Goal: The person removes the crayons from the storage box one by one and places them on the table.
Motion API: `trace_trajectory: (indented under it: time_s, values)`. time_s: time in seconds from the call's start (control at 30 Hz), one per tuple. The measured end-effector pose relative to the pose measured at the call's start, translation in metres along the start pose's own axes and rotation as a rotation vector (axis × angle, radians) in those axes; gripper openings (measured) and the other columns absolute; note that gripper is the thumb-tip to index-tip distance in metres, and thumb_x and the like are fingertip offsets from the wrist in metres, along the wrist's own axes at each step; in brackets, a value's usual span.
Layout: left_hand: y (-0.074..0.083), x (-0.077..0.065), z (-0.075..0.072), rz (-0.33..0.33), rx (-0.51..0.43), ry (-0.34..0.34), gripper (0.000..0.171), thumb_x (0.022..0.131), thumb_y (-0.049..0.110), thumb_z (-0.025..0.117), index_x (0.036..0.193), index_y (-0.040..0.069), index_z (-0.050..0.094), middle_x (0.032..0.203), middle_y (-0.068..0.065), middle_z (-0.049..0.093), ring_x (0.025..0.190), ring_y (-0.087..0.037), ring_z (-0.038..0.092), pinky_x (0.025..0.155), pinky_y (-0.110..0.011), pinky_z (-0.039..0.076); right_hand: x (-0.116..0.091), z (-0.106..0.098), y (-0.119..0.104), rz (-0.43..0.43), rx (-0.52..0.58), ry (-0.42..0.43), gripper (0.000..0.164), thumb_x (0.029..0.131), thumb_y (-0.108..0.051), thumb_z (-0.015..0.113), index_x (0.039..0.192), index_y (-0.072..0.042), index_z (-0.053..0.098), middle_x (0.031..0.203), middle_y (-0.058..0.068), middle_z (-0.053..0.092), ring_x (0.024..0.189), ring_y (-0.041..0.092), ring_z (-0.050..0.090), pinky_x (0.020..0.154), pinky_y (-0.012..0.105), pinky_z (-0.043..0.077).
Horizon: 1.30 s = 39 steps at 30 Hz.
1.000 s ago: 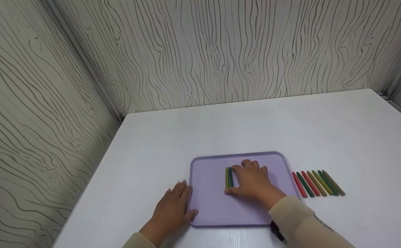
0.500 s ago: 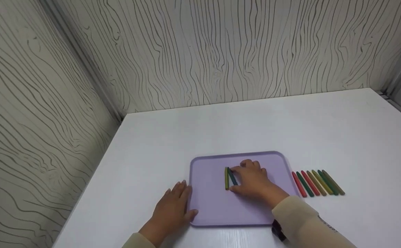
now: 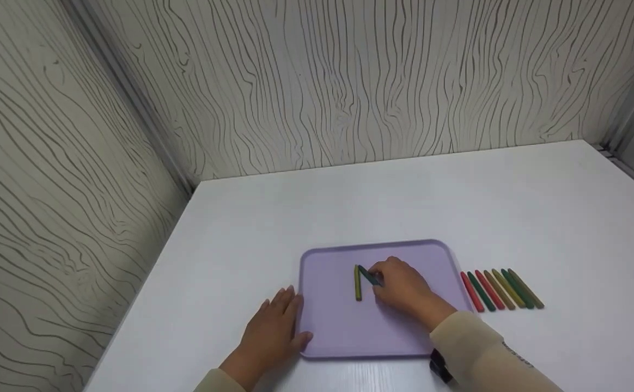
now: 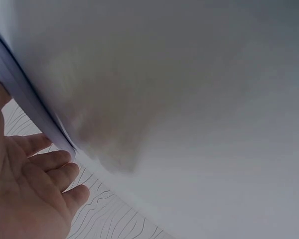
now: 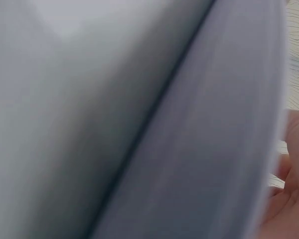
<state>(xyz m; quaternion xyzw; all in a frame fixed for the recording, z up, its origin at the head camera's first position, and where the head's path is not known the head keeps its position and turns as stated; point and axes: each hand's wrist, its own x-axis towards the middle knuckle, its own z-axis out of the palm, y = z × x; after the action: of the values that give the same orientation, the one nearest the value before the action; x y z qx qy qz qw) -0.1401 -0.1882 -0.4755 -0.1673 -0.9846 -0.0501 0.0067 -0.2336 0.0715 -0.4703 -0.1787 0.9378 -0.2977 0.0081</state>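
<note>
My right hand (image 3: pixel 403 284) reaches over the purple tray (image 3: pixel 339 332) and pinches the lower end of a dark green crayon (image 3: pixel 367 274) between thumb and fingers. That crayon slants, its far end close to the top of an olive-yellow crayon (image 3: pixel 358 283) that lies upright on the tray. Straight-fingered, my left hand (image 3: pixel 271 328) rests along the tray's left edge, thumb over the rim. The left wrist view has its fingers (image 4: pixel 50 162) against the rim. In the right wrist view the tray's side (image 5: pixel 199 129) hides much of the right hand (image 5: pixel 294 194).
Right of the tray a row of crayons lies side by side on the white table (image 3: pixel 273 218): red (image 3: pixel 472 292), green (image 3: pixel 481 291), olive and yellow ones among them. Wood-grain panels (image 3: pixel 349 81) stand behind and at the left. A black wrist strap (image 3: pixel 439 366) shows under the right sleeve.
The dark green crayon, first parallel beside the olive-yellow one, has swung its near end to the right. My right fingers have drawn in on that end. My left hand has stayed in place.
</note>
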Motion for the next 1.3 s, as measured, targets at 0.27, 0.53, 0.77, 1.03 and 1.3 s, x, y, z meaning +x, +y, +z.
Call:
trace_trajectory:
  time_s: [0.27, 0.53, 0.77, 1.03, 1.3]
  values:
    - [0.002, 0.0, 0.001, 0.01, -0.001, 0.009, 0.072, 0.09, 0.048, 0.057, 0.14, -0.001, 0.043, 0.145, -0.02, 0.039, 0.133, -0.037, 0.036, 0.105, -0.052, 0.033, -0.002, -0.002, 0.003, 0.06, 0.073, -0.025, 0.028, 0.076, 0.0, 0.069, 0.103, -0.005, 0.07, 0.085, 0.001, 0.066, 0.08, 0.017, 0.059, 0.076, 0.041, 0.05]
    - [0.003, 0.001, 0.001, -0.004, -0.019, -0.013, 0.072, 0.091, 0.049, 0.057, 0.142, 0.0, 0.042, 0.147, -0.019, 0.037, 0.135, -0.035, 0.033, 0.107, -0.052, 0.03, -0.004, -0.004, 0.006, 0.085, 0.14, -0.054, 0.028, 0.077, 0.001, 0.067, 0.104, -0.006, 0.069, 0.082, -0.001, 0.064, 0.074, 0.014, 0.056, 0.07, 0.036, 0.049]
    - [0.002, 0.0, 0.002, -0.002, -0.047, -0.016, 0.072, 0.09, 0.049, 0.057, 0.141, 0.001, 0.041, 0.148, -0.018, 0.035, 0.137, -0.035, 0.03, 0.108, -0.052, 0.028, -0.009, -0.009, 0.004, 0.056, 0.152, -0.038, 0.031, 0.076, 0.003, 0.065, 0.105, -0.008, 0.069, 0.078, -0.003, 0.058, 0.073, 0.014, 0.052, 0.069, 0.034, 0.046]
    - [0.002, 0.0, 0.0, -0.009, -0.043, -0.008, 0.071, 0.09, 0.048, 0.059, 0.14, 0.0, 0.043, 0.146, -0.02, 0.037, 0.135, -0.036, 0.033, 0.107, -0.053, 0.029, -0.009, -0.019, 0.005, 0.087, 0.196, -0.037, 0.031, 0.078, 0.002, 0.065, 0.107, -0.008, 0.069, 0.083, 0.0, 0.061, 0.078, 0.017, 0.054, 0.072, 0.036, 0.048]
    - [0.002, -0.001, -0.001, -0.021, -0.053, -0.008, 0.072, 0.09, 0.047, 0.059, 0.141, -0.001, 0.042, 0.147, -0.02, 0.037, 0.135, -0.037, 0.033, 0.107, -0.053, 0.03, -0.01, -0.03, 0.013, 0.118, 0.214, -0.017, 0.03, 0.08, 0.0, 0.066, 0.108, -0.008, 0.069, 0.086, 0.003, 0.063, 0.079, 0.019, 0.055, 0.071, 0.036, 0.049]
